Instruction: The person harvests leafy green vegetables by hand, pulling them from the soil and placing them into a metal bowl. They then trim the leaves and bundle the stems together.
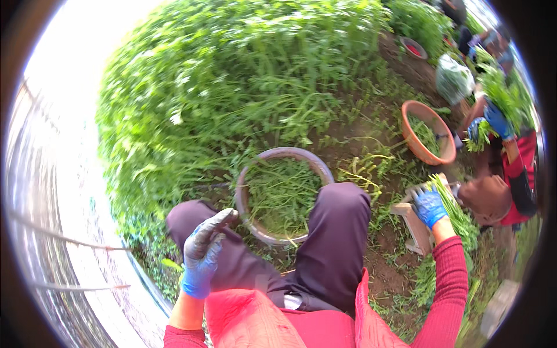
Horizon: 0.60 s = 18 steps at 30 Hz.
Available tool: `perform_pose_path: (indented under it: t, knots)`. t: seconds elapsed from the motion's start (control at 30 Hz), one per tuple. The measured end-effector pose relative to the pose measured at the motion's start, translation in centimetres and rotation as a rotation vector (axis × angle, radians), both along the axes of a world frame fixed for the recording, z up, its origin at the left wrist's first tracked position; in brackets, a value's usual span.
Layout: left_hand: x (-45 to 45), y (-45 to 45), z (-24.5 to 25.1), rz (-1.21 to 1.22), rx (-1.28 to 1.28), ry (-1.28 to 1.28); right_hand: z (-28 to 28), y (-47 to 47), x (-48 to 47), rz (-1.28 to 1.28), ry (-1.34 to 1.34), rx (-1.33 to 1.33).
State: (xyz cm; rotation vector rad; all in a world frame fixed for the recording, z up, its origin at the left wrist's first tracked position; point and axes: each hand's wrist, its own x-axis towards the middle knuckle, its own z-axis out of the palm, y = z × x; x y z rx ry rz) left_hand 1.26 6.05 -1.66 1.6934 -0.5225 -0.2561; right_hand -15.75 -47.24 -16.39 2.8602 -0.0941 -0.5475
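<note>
My left hand (205, 250), in a soiled blue glove, is raised above my left thigh, fingers together and nothing seen in it. My right hand (428, 206), also in a blue glove, rests on a bundle of leafy green stalks (452, 209) that lies on a small wooden stand (412, 224) at my right. Whether its fingers grip the stalks cannot be told. Between and beyond my knees stands a round purplish tub (242, 198) holding loose greens (283, 191).
Dense leafy plants (226, 74) grow ahead. An orange basin (420, 150) with greens stands front right, near a green-filled plastic bag (454, 78). At the right, a co-worker's gloved hands (498, 119) hold greens. A pale block (500, 306) lies lower right; plastic sheeting (65, 174) is left.
</note>
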Motion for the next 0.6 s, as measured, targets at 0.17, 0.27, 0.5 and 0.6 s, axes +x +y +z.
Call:
perform_pose_path:
  t: [0.17,0.27,0.5,0.6]
  knots:
    - [-4.5,7.1,5.4,0.515,0.05,-0.144,1.4,1.6,2.8,-0.103,-0.039,0.111]
    - [-3.8,6.8,7.3,0.529,-0.014,-0.248,1.6,3.7,8.1,-0.125,-0.382,0.278]
    - [4.2,-9.3,-2.2,-0.2,-0.184,0.468,-3.0,9.7,17.4,-0.098,-0.436,0.644]
    - [4.7,-12.2,-8.4,-0.269,-0.139,0.507,-4.7,10.6,18.7,-0.134,-0.268,0.773]
